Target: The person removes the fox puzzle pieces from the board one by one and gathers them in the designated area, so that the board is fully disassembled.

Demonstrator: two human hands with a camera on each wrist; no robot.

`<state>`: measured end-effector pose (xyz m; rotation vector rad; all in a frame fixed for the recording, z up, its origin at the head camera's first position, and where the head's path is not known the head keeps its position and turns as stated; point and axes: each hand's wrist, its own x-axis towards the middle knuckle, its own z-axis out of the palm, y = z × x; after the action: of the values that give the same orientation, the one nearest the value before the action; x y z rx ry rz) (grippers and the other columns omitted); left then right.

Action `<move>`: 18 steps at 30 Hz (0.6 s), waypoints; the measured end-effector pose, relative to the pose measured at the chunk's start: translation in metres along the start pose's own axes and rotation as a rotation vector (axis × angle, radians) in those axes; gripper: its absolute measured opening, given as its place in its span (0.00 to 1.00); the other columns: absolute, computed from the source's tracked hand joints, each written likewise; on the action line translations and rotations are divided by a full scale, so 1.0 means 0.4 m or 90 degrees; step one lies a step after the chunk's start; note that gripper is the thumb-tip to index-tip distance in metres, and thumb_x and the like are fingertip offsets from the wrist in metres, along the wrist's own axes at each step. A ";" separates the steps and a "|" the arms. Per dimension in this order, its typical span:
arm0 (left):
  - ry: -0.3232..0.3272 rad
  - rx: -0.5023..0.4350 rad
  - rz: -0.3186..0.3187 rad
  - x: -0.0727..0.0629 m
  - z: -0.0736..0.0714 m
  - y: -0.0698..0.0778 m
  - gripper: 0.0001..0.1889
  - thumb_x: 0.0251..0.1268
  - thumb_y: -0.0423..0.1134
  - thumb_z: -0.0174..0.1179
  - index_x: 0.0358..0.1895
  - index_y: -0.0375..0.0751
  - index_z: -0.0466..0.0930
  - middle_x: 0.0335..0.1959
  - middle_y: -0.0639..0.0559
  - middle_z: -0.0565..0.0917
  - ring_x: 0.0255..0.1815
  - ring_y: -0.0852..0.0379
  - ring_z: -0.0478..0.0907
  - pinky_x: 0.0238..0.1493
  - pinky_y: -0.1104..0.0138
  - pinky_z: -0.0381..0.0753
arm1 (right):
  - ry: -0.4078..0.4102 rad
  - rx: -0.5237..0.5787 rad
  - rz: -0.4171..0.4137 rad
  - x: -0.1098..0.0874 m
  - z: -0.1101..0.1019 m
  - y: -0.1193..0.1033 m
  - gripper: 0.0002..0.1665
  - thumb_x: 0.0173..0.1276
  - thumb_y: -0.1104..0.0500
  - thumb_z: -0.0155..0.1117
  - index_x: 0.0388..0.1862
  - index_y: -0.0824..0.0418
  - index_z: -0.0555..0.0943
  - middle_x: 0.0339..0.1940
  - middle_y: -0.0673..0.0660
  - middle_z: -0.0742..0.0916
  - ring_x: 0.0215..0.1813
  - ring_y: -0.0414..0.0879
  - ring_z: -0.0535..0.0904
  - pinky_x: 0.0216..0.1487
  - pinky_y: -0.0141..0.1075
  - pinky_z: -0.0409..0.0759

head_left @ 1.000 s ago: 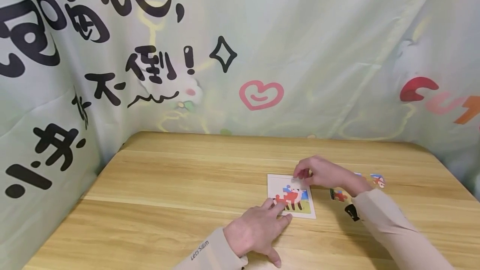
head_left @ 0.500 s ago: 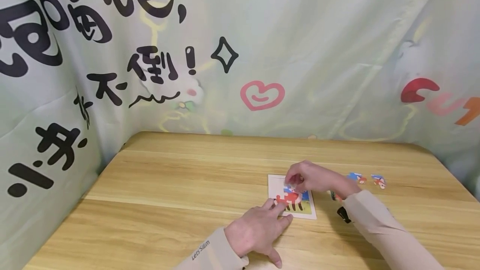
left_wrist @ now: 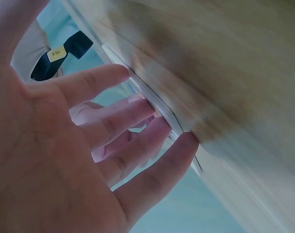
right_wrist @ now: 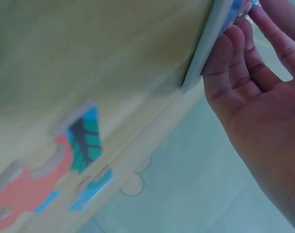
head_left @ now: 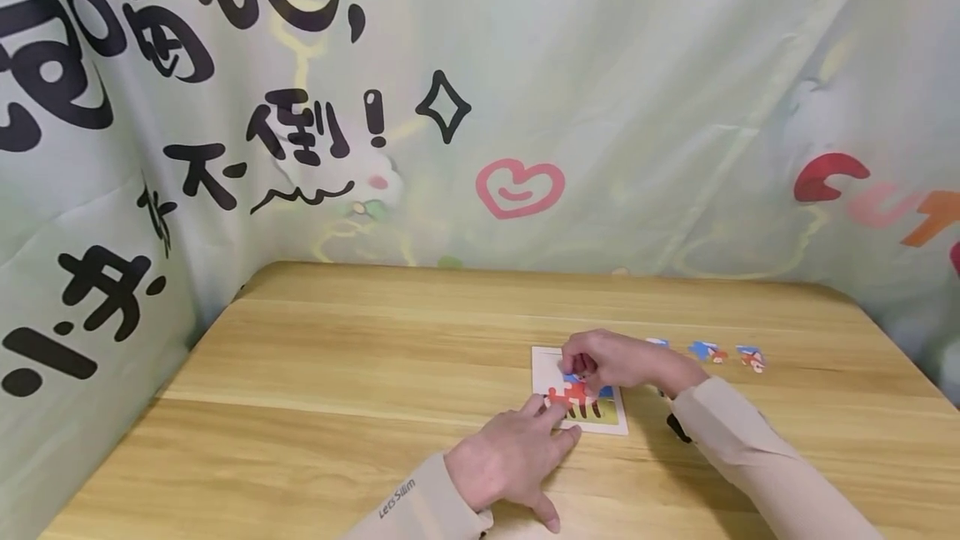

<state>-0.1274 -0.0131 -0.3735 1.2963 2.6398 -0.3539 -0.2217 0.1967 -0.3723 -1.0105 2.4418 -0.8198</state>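
- Far to the left of both sets of fingers, bold black lettering (head_left: 112,290) covers a pale curtain (head_left: 675,65) behind a wood-grained counter (head_left: 337,357).
- A person's left hand (head_left: 506,457), in a beige sleeve (head_left: 412,502), spreads its fingers loosely straight, gripping nothing; the fingertips rest on the near left part of a jigsaw board, while the thumb is held out to the side.
- The jigsaw board (head_left: 546,365) lies flat on the counter between the two sets of fingers, its upper left bare and its lower part filled with joined red, blue and yellow-green pieces (head_left: 572,392).
- The right hand (head_left: 622,357) bends its fingers down over the far part of the board; whether they pinch a piece or only press cannot be told.
- Behind the right fingers, a black device (head_left: 678,428) shows beside the right sleeve (head_left: 765,457).
- Farther to the right of those fingers, a blue-and-red piece (head_left: 707,351) and, beyond it, another loose piece (head_left: 752,358) lie apart; the right wrist view shows a red piece with a green leaf (right_wrist: 45,182) well apart from the fingers.
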 end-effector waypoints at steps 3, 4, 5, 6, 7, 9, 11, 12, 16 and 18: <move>-0.002 -0.002 -0.001 -0.002 0.000 -0.001 0.54 0.42 0.75 0.68 0.77 0.58 0.66 0.76 0.57 0.62 0.70 0.56 0.61 0.58 0.72 0.76 | -0.012 -0.001 0.002 0.004 -0.001 -0.006 0.18 0.56 0.78 0.70 0.42 0.62 0.83 0.30 0.49 0.78 0.31 0.38 0.70 0.34 0.31 0.75; -0.002 -0.003 -0.002 -0.002 0.000 -0.001 0.54 0.42 0.75 0.68 0.77 0.58 0.66 0.76 0.57 0.62 0.70 0.56 0.61 0.58 0.72 0.76 | -0.014 0.000 0.003 0.003 -0.001 -0.006 0.19 0.56 0.78 0.70 0.43 0.62 0.83 0.31 0.49 0.78 0.31 0.38 0.69 0.34 0.32 0.75; -0.003 -0.001 -0.002 -0.002 0.001 -0.001 0.54 0.42 0.76 0.68 0.77 0.58 0.66 0.76 0.57 0.62 0.71 0.56 0.61 0.59 0.71 0.76 | -0.016 0.000 0.004 0.002 0.000 -0.007 0.19 0.56 0.78 0.69 0.45 0.62 0.84 0.31 0.49 0.78 0.31 0.39 0.69 0.34 0.32 0.74; -0.003 -0.002 -0.003 -0.001 0.001 -0.001 0.54 0.42 0.76 0.68 0.77 0.58 0.66 0.76 0.56 0.62 0.71 0.56 0.61 0.59 0.71 0.76 | -0.018 0.000 0.004 0.001 0.000 -0.007 0.20 0.56 0.77 0.69 0.46 0.62 0.84 0.32 0.49 0.78 0.32 0.39 0.69 0.35 0.32 0.74; -0.003 -0.002 -0.004 -0.001 0.001 0.000 0.55 0.41 0.76 0.68 0.77 0.58 0.66 0.76 0.56 0.62 0.71 0.56 0.61 0.59 0.71 0.75 | -0.019 0.000 0.005 0.000 0.001 -0.007 0.20 0.57 0.77 0.69 0.46 0.61 0.84 0.32 0.49 0.78 0.32 0.39 0.69 0.35 0.32 0.74; -0.003 0.000 -0.005 0.000 0.002 0.000 0.55 0.41 0.76 0.68 0.77 0.59 0.66 0.76 0.57 0.62 0.71 0.56 0.61 0.59 0.71 0.75 | -0.020 -0.003 0.005 -0.001 0.001 -0.007 0.20 0.57 0.77 0.69 0.46 0.60 0.84 0.33 0.50 0.78 0.32 0.39 0.69 0.35 0.32 0.74; -0.003 0.000 -0.005 0.001 0.002 0.000 0.55 0.41 0.76 0.68 0.77 0.59 0.66 0.76 0.57 0.62 0.71 0.56 0.61 0.59 0.71 0.75 | -0.023 -0.006 -0.001 0.000 0.001 -0.008 0.21 0.56 0.78 0.69 0.45 0.60 0.84 0.32 0.50 0.78 0.32 0.40 0.69 0.35 0.32 0.75; -0.004 0.000 -0.005 0.001 0.002 0.000 0.55 0.41 0.76 0.68 0.77 0.59 0.66 0.76 0.57 0.62 0.71 0.56 0.61 0.59 0.71 0.75 | -0.025 -0.008 0.000 0.001 0.001 -0.008 0.22 0.55 0.79 0.69 0.44 0.59 0.83 0.32 0.50 0.77 0.32 0.40 0.69 0.35 0.32 0.75; -0.002 -0.001 -0.004 0.001 0.002 0.000 0.54 0.41 0.76 0.68 0.77 0.59 0.66 0.76 0.57 0.62 0.70 0.57 0.61 0.59 0.71 0.75 | -0.029 -0.013 -0.001 0.004 0.001 -0.012 0.23 0.54 0.81 0.68 0.42 0.58 0.82 0.32 0.51 0.76 0.32 0.41 0.69 0.35 0.32 0.75; 0.000 -0.001 -0.004 0.001 0.002 0.000 0.54 0.41 0.76 0.69 0.76 0.59 0.67 0.75 0.57 0.63 0.70 0.57 0.61 0.58 0.71 0.75 | -0.028 -0.012 0.001 0.006 0.002 -0.014 0.23 0.53 0.81 0.68 0.41 0.57 0.82 0.34 0.51 0.76 0.34 0.42 0.69 0.36 0.33 0.74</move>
<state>-0.1277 -0.0129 -0.3743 1.2876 2.6446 -0.3524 -0.2202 0.1914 -0.3696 -1.0221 2.4169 -0.7670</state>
